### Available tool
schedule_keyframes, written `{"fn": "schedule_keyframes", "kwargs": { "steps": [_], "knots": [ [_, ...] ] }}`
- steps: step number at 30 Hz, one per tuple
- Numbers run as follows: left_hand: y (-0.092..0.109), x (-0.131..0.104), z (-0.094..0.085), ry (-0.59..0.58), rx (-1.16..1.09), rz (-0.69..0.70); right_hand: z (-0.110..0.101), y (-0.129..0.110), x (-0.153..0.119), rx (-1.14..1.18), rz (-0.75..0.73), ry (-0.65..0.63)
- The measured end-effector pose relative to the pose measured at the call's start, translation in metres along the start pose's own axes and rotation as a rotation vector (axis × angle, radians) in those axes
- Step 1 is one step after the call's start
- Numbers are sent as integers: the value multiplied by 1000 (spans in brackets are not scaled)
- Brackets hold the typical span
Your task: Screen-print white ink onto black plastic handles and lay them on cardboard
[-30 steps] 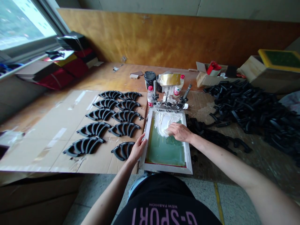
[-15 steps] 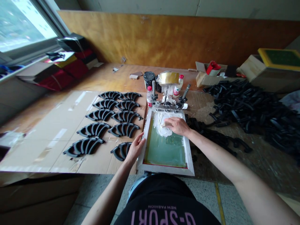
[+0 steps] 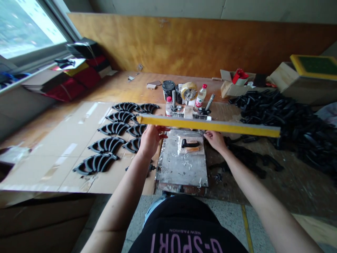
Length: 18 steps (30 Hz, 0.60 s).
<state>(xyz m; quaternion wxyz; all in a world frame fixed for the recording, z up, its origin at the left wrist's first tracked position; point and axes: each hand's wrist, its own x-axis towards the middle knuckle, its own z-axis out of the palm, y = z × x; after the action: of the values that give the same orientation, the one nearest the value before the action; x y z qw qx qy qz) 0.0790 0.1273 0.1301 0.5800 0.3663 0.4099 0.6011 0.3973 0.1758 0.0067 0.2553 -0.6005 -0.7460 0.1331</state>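
Note:
The screen frame (image 3: 210,125) is raised and seen nearly edge-on, its yellow side facing me. Under its left part is my left hand (image 3: 152,140), fingers apart and pointing right over the edge of the metal plate (image 3: 181,163). My right hand (image 3: 216,140) is at the plate's right edge, its fingers loosely bent and apart. Neither hand visibly holds anything. Between them, a curved black piece (image 3: 191,144) lies on a pale pad on the plate. Rows of ribbed black pieces (image 3: 105,144) lie on the cardboard (image 3: 58,140) to the left.
Behind the frame stand a black tub (image 3: 167,88), a tape roll (image 3: 189,92) and red-capped bottles (image 3: 201,95). Black parts (image 3: 286,119) are heaped on the right, below open boxes (image 3: 283,78). Stacked folders (image 3: 63,84) sit at the left by the window.
The screen frame has swung up from the plate, uncovering the black piece. My right hand has left the white paste on the screen and moved right; my left hand has moved forward from the frame's side.

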Motion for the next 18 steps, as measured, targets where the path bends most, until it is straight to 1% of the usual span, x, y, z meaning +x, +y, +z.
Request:
{"fn": "schedule_keyframes", "kwargs": {
  "steps": [2, 3, 4, 5, 6, 7, 8, 9, 11, 12, 13, 14, 15, 16, 17, 18],
  "knots": [
    [-7, 1, 5, 35, -81, -32, 23, -16, -16, -52, -133, -87],
    [-15, -2, 6, 69, -107, -58, 32, -25, -22, -103, -184, -122],
    [-25, -9, 6, 93, -118, -120, 39, -35, -26, -162, -216, -146],
    [-39, -19, 6, 99, -111, -225, 42, -45, -30, -213, -226, -154],
    [-53, -30, 6, 83, -92, -362, 44, -56, -35, -245, -218, -141],
    [-69, -43, 6, 51, -70, -509, 45, -67, -40, -255, -220, -121],
    [-83, -55, 6, 27, -65, -625, 46, -78, -47, -248, -252, -104],
    [-96, -67, 5, 18, -78, -702, 47, -90, -55, -226, -316, -95],
    [-115, -86, -2, 66, -129, -753, 49, -105, -68, -150, -507, -121],
    [-120, -92, -10, 105, -136, -752, 50, -107, -71, -104, -587, -144],
    [-123, -97, -23, 151, -112, -744, 50, -102, -71, -61, -621, -160],
    [-123, -101, -40, 205, -59, -722, 48, -90, -68, -31, -589, -149],
    [-122, -104, -61, 268, 23, -693, 44, -72, -62, -22, -492, -108],
    [-121, -108, -87, 342, 126, -652, 38, -49, -53, -35, -342, -57],
    [-119, -112, -115, 415, 245, -610, 32, -23, -43, -78, -151, 32],
    [-117, -118, -145, 494, 405, -595, 26, 5, -33, -137, 31, 87]
  ]
}}
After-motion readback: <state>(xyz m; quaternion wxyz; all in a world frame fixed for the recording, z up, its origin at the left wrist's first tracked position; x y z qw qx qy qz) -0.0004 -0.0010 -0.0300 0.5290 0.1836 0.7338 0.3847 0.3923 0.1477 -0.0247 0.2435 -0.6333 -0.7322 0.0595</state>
